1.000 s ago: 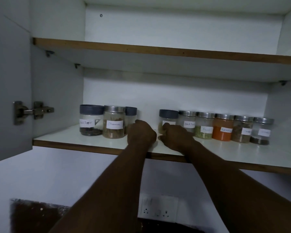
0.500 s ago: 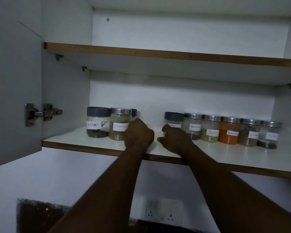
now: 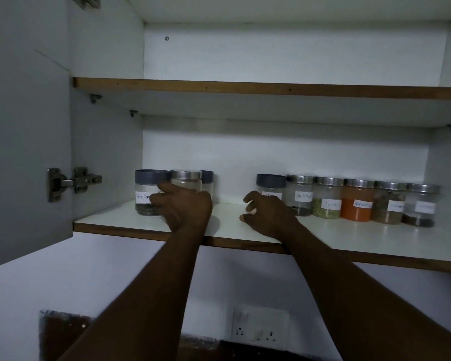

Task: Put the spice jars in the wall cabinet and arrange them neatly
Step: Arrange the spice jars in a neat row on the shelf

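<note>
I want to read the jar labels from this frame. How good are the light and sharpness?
Head view: dim, bluish light with no strong glare; the Fennel label reads, the rightmost label is smeared; the left hand hides part of the left Black Pepper label and throws a soft shadow on the shelf.
</note>
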Tool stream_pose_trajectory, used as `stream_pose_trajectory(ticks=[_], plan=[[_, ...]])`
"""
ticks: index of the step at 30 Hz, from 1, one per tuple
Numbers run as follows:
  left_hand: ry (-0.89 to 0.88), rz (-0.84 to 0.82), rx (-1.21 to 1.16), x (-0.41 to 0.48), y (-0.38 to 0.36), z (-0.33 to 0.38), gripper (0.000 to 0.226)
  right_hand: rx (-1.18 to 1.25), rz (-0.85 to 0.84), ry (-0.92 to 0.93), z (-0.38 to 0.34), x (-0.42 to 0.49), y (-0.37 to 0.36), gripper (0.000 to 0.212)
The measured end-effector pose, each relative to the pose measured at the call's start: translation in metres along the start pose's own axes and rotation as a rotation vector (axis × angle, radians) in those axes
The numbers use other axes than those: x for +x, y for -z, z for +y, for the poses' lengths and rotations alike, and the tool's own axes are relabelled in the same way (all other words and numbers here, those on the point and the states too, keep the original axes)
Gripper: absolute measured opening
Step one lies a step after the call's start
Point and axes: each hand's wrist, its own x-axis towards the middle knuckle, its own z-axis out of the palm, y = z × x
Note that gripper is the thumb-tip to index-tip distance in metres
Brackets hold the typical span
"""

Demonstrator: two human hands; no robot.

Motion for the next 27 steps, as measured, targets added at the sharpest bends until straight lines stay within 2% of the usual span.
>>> stream_pose_trajectory(ticks=[7,12,17,24,27], plan=[[-0.013,-0.179,0.158,0.008,-0.006,0.000,0.074,0.058,-0.046,-0.015,-0.001,0.001,0.001,0.074],[-0.157,-0.404,0.272,0.015,-0.017,-0.002,0.069,0.073,-0.072,-0.036,0.001,0.005,-0.001,0.088],[-0.280,-0.616,0.406,0.016,-0.030,-0.003,0.041,0.079,-0.082,-0.036,0.002,0.008,-0.004,0.086],[-0.312,-0.643,0.446,0.030,-0.047,-0.004,0.040,0.103,-0.100,-0.038,0.003,0.011,-0.004,0.076],[-0.385,-0.557,0.479,0.025,-0.047,-0.008,0.051,0.118,-0.014,-0.014,0.001,0.008,-0.002,0.068]])
